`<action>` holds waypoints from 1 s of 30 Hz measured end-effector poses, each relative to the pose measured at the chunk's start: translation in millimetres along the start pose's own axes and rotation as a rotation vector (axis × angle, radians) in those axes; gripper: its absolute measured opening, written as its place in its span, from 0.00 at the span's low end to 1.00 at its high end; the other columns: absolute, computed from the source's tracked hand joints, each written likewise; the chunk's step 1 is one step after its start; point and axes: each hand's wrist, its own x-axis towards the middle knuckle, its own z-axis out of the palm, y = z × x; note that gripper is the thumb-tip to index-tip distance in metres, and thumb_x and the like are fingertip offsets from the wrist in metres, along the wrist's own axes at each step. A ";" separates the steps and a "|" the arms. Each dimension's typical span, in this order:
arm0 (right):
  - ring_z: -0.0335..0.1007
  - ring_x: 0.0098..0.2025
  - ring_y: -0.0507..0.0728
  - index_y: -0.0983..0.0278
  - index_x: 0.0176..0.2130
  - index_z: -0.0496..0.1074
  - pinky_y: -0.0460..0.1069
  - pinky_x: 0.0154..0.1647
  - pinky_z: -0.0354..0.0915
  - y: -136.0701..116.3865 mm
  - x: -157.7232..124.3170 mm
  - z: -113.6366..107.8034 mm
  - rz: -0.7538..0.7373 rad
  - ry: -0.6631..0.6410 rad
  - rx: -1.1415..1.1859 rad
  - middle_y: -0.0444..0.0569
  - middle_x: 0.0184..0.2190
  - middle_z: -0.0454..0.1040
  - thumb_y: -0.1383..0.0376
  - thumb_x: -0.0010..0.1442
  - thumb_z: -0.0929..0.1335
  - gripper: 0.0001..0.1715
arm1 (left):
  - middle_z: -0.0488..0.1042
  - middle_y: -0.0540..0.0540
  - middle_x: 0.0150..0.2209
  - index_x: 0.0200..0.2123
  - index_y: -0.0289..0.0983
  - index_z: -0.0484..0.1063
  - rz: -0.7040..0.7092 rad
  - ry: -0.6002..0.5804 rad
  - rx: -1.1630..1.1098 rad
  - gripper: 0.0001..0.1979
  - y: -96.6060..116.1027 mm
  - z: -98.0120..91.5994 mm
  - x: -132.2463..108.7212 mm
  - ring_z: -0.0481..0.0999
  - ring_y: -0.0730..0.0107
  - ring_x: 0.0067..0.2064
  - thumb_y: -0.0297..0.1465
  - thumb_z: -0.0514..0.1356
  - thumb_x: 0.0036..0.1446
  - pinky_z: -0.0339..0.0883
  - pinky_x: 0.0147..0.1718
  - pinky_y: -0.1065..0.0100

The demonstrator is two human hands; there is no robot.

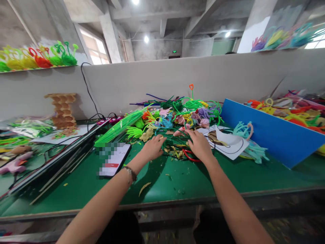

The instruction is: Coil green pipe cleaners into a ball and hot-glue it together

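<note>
Both my hands reach into a heap of coloured pipe cleaners and small fuzzy flowers on a green table [177, 186]. My left hand [153, 147] is at the heap's near left edge, fingers stretched forward and apart, close to a tan fuzzy piece [146, 135]. Opposite it, my right hand [199, 143] has its fingers spread beside a pink flower [181, 130]; whether they touch it I cannot tell. Between the hands lie dark green stems and yellowish scraps [177, 153]. A tool with red handles [189, 156] rests just under my right hand.
A phone [118, 160] and a bundle of bright green pipe cleaners [122, 127] lie to the left. On the right are a white paper sheet [232, 144], a teal tasselled piece [254, 150] and a leaning blue board [271, 132]. Cables [87, 91] hang along the partition [157, 76].
</note>
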 end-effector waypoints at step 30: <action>0.55 0.17 0.47 0.62 0.39 0.58 0.43 0.19 0.55 35.6 20.9 -3.1 0.265 0.639 1.095 0.40 0.23 0.62 0.62 0.50 0.55 0.14 | 0.71 0.43 0.46 0.46 0.39 0.68 0.127 -0.035 0.158 0.16 -24.7 -15.4 22.2 0.70 0.63 0.48 0.37 0.52 0.57 0.61 0.44 0.66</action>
